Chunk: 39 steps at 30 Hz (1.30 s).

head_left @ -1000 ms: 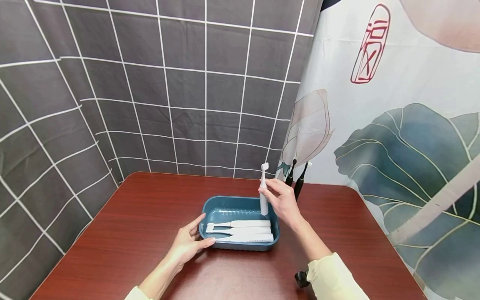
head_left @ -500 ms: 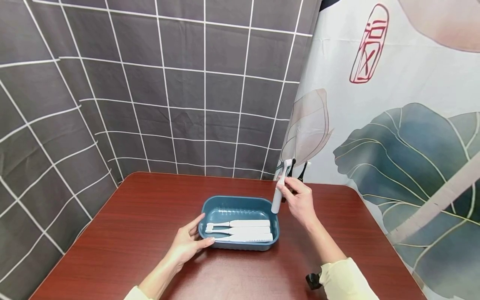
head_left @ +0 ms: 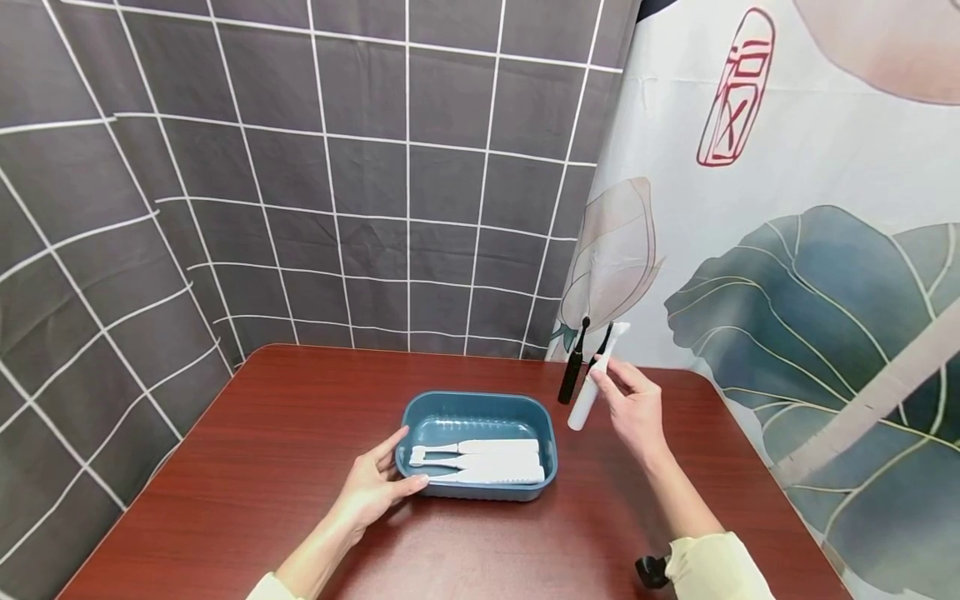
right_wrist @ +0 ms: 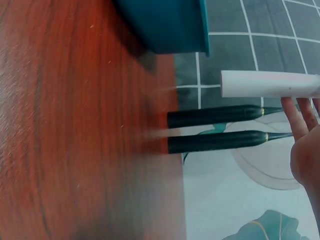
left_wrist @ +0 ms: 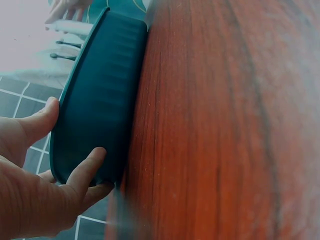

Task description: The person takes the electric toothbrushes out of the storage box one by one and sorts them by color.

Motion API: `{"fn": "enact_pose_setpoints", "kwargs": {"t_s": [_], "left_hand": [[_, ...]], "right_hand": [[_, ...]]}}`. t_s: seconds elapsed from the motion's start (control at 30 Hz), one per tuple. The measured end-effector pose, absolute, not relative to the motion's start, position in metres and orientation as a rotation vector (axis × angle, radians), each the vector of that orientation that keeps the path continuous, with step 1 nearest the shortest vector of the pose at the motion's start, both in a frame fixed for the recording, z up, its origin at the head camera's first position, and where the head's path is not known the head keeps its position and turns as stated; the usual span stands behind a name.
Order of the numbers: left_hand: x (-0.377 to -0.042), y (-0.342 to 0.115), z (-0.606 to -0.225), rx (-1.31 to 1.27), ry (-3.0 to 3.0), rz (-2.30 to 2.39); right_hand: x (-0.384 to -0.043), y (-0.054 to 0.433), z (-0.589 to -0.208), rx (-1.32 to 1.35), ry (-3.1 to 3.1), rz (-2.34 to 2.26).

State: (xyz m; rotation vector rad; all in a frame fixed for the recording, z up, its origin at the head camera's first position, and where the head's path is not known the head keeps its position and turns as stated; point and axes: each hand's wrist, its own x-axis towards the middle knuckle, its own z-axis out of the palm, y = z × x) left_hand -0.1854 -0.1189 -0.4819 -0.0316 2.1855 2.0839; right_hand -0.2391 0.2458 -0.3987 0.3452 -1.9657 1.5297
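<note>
A white electric toothbrush (head_left: 587,398) hangs tilted in the air to the right of the blue plastic bin (head_left: 480,399), brush head up. My right hand (head_left: 636,412) pinches it by the upper handle; its lower end shows over the table in the right wrist view. Several more white electric toothbrushes (head_left: 498,462) lie side by side in the front part of the bin. My left hand (head_left: 372,490) holds the bin's left end, thumb and fingers spread against its rim and outer wall (left_wrist: 100,95). Two black electric toothbrushes (right_wrist: 215,116) stand upright behind the held one.
The brown wooden table (head_left: 300,417) ends at a grey tile-patterned curtain (head_left: 360,208) at the back. A white curtain with printed leaves (head_left: 810,292) hangs at the right. A black strap piece (head_left: 651,572) sits by my right sleeve.
My right hand has carried the white toothbrush rightward from above the bin to in front of the black ones. My left hand and the bin have stayed in place.
</note>
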Motion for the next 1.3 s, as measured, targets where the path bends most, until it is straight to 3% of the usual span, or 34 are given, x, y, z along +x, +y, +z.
{"fn": "enact_pose_setpoints", "kwargs": {"t_s": [1.3], "left_hand": [[-0.186, -0.119, -0.483, -0.033, 2.169, 2.096]], "right_hand": [[-0.224, 0.271, -0.431, 0.167, -2.125, 1.420]]}}
